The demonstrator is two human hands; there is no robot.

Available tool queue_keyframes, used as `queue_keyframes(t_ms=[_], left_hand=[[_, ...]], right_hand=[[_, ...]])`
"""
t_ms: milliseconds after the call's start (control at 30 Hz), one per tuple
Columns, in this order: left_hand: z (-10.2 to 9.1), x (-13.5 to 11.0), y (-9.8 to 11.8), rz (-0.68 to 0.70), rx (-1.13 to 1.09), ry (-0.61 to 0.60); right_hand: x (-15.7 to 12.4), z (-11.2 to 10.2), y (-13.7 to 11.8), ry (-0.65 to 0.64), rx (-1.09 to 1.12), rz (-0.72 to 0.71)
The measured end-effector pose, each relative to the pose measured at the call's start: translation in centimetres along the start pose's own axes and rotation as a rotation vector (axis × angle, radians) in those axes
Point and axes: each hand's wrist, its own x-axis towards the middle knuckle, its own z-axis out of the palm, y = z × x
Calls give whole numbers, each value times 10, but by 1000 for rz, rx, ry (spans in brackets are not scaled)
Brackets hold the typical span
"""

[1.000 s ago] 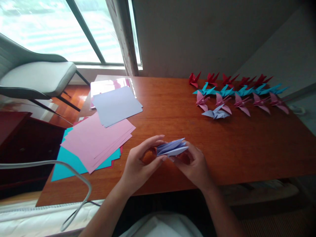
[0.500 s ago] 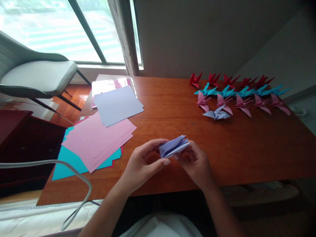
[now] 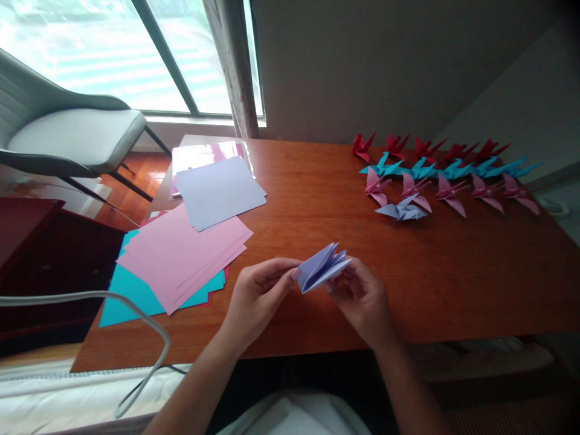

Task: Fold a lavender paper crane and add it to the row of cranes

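A piece of folded lilac paper (image 3: 319, 268) is held between my two hands above the front part of the table, its layered flaps fanned apart toward the upper right. My left hand (image 3: 265, 293) pinches its left corner between thumb and fingers. On the other side, my right hand (image 3: 362, 299) grips the paper's right end; some of those fingertips are hidden behind it. Beyond my right hand stands a finished lilac paper crane (image 3: 405, 209), in front of a row of pink paper cranes (image 3: 451, 194).
Turquoise cranes (image 3: 453, 169) and red cranes (image 3: 423, 148) form rows farther back. Lilac sheets (image 3: 220, 190), pink sheets (image 3: 181, 254) and turquoise sheets (image 3: 131, 299) overlap at the left. A grey cable-like tube (image 3: 154, 326) curves past the table's left front. A chair (image 3: 81, 136) stands by the window.
My left thumb and fingers have closed into a pinch on the left corner of the folded paper. Its flaps are spread slightly wider, and the view has shifted a little.
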Motion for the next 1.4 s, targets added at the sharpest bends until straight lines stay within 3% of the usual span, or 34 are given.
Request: queue_keyframes(t_ms=[333,567,700,867,1133,1400], left_hand=[[0,1,-2,33,22,80],[1,1,0,-24,1,92],[3,-1,-6,-45,-51,63],[4,-5,-5,28,-86,68],[1,-6,-1,63,-93,-105],[3,-2,-5,128,92,-76]], right_hand=[[-5,-2,0,-47,-116,-75],[-7,2,-6,-3,-7,-28],[-4,2,-7,-30,26,-40],[0,0,-7,-70,-34,-60],[3,0,-5,8,-52,-70],[-2,3,2,37,-69,-31]])
